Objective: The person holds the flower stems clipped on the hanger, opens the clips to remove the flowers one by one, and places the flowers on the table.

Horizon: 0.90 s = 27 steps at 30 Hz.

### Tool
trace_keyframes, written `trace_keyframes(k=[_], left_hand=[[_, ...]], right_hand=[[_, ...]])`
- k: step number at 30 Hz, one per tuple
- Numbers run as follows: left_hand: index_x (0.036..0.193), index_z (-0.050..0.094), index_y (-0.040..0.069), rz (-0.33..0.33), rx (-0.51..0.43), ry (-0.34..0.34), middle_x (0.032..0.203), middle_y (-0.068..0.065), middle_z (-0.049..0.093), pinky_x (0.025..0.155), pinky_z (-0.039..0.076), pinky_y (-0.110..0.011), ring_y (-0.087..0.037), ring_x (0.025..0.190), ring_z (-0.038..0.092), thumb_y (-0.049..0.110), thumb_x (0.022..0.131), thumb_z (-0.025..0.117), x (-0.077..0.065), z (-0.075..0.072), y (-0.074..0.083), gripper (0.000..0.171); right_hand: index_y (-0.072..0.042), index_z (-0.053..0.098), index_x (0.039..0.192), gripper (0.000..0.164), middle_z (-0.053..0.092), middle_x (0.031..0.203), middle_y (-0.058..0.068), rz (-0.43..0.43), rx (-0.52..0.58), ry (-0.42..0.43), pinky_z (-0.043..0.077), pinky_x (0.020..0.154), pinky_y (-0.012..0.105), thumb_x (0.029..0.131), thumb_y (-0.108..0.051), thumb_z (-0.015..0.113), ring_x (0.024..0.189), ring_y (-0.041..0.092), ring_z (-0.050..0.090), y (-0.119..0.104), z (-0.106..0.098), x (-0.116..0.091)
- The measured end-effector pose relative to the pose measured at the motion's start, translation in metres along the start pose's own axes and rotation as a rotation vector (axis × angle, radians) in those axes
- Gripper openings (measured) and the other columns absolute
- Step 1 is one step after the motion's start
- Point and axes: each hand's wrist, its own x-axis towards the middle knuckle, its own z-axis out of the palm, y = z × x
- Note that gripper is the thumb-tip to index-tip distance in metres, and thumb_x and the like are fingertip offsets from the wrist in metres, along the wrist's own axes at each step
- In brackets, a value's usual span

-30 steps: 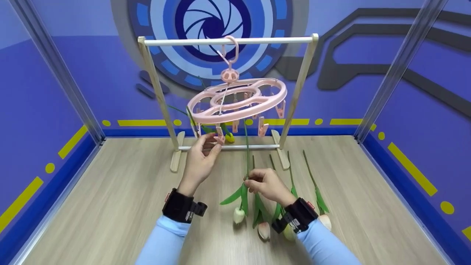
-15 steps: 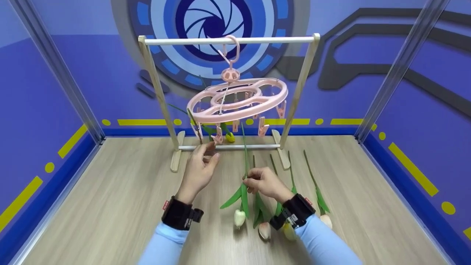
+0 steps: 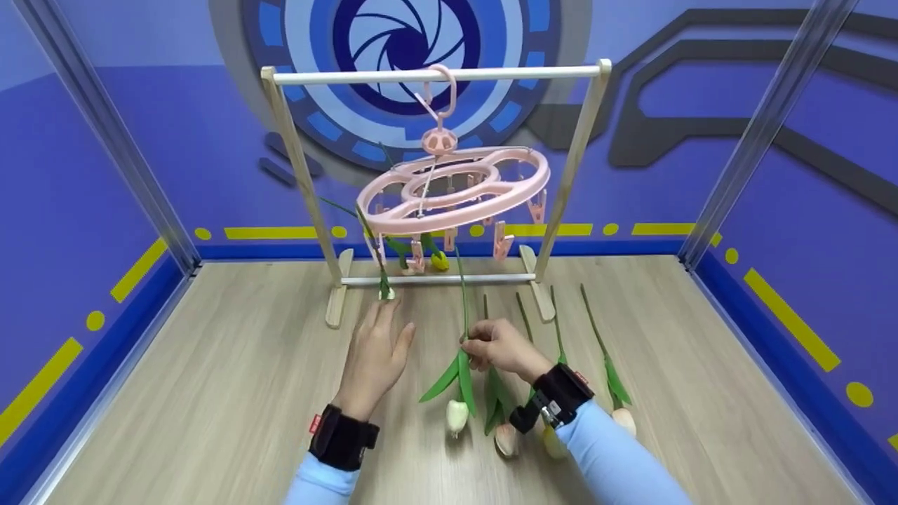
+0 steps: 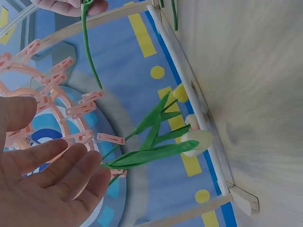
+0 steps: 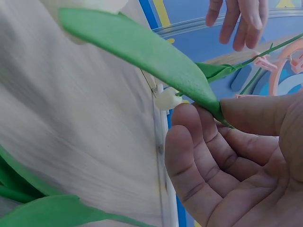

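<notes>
My right hand (image 3: 501,347) pinches the stem of an artificial white tulip (image 3: 457,416) between thumb and fingers; its bloom points down and its stem runs up toward the hanger. My left hand (image 3: 372,361) has straight, spread fingers and holds nothing. Just beyond its fingertips a white tulip (image 4: 196,142) hangs bloom-down from the left side of the pink clip hanger (image 3: 449,223). Behind that one, a yellow tulip (image 4: 181,93) and a partly hidden pale bloom (image 4: 191,121) also hang. Several pink clips (image 3: 502,242) dangle from the hanger's ring.
The hanger hooks over the white top bar (image 3: 519,73) of a wooden rack (image 3: 577,165). Several tulips lie on the table right of centre, among them a pinkish one (image 3: 506,440), a yellowish one (image 3: 554,443) and a pale one (image 3: 624,421). Blue panels (image 3: 786,280) enclose the table.
My left hand has come away from the clip at the hanger's left front, moving back toward me, and its fingers have straightened. The held tulip's stem tip has dropped slightly and swung left.
</notes>
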Motion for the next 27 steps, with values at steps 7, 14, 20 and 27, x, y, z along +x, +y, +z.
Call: trace_keyframes(k=[7, 14, 20, 27], left_hand=[[0.138, 0.057, -0.010, 0.044, 0.123, 0.020, 0.132, -0.029, 0.060, 0.100, 0.047, -0.060, -0.047, 0.119, 0.060, 0.019, 0.100, 0.069, -0.015, 0.006, -0.007, 0.048], [0.138, 0.056, -0.011, 0.062, 0.224, -0.005, 0.135, -0.029, 0.058, 0.101, 0.046, -0.057, -0.046, 0.120, 0.059, 0.020, 0.101, 0.068, -0.028, 0.011, -0.013, 0.050], [0.139, 0.055, -0.010, 0.063, 0.279, -0.043, 0.136, -0.027, 0.058, 0.106, 0.043, -0.057, -0.043, 0.127, 0.056, 0.021, 0.100, 0.069, -0.037, 0.014, -0.017, 0.052], [0.140, 0.055, -0.011, 0.050, 0.291, -0.075, 0.139, -0.027, 0.058, 0.107, 0.041, -0.058, -0.043, 0.131, 0.053, 0.022, 0.099, 0.070, -0.042, 0.017, -0.020, 0.054]], right_hand=[[0.007, 0.069, 0.102, 0.015, 0.071, 0.084, 0.013, 0.044, 0.003, 0.006, 0.058, 0.065, 0.033, 0.101, -0.006, 0.062, 0.068, 0.013, 0.065, 0.005, 0.000, 0.004], [0.005, 0.069, 0.101, 0.012, 0.069, 0.082, 0.007, 0.069, -0.036, 0.018, 0.058, 0.066, 0.036, 0.100, -0.005, 0.063, 0.067, 0.013, 0.064, 0.011, 0.005, 0.011], [0.003, 0.068, 0.098, 0.009, 0.068, 0.080, 0.005, 0.117, -0.076, 0.024, 0.058, 0.066, 0.038, 0.100, -0.004, 0.063, 0.068, 0.016, 0.066, 0.015, 0.011, 0.014], [0.005, 0.066, 0.099, 0.009, 0.068, 0.082, 0.009, 0.135, -0.063, -0.008, 0.059, 0.065, 0.037, 0.101, -0.003, 0.062, 0.068, 0.017, 0.065, 0.018, 0.017, 0.016]])
